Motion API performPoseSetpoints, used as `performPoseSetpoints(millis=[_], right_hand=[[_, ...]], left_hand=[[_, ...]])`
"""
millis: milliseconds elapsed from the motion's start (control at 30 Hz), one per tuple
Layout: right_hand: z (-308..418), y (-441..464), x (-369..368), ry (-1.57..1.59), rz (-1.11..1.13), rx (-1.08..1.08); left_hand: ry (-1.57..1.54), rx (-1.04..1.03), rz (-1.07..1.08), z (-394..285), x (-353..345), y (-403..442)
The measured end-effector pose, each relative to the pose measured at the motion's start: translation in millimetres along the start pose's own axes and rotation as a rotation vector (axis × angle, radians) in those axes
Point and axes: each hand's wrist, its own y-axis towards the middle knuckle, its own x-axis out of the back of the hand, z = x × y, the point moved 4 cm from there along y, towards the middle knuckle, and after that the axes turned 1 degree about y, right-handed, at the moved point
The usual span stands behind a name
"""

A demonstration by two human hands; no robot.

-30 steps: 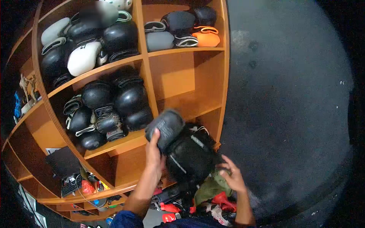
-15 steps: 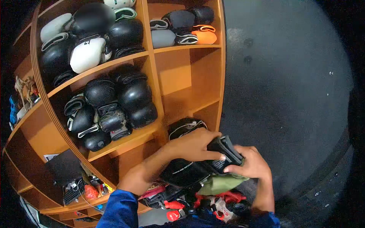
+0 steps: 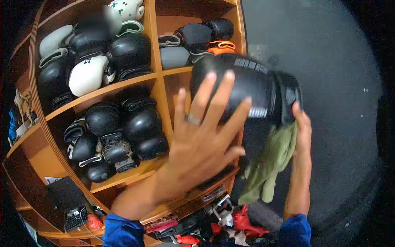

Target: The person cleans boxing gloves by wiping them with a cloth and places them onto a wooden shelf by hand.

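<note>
Cubbies [image 3: 154, 39] w/ gloves [image 3: 103, 118], blk glove [image 3: 257, 88] in R hand [image 3: 303, 133]

left hand [image 3: 203, 136] wide-fingered, right hand [image 3: 303, 133] probably in a half-hidden grip

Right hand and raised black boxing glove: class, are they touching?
Touching. The head view shows the right hand at the open end of the black boxing glove, its thumb pressed over the cuff.
</note>
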Motion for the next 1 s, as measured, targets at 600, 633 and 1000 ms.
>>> performPoseSetpoints(millis=[600, 633, 1000], right_hand=[[83, 310, -175, -0.980, 0.127, 1.191], [78, 323, -179, -1.020, 0.140, 1.245], [61, 359, -233, -1.128, 0.150, 1.116]], left_hand=[[0.460, -0.007, -0.339, 257, -84, 235], [0.499, -0.011, -0.359, 271, -90, 239], [0.711, 0.690, -0.231, 426, -165, 303]])
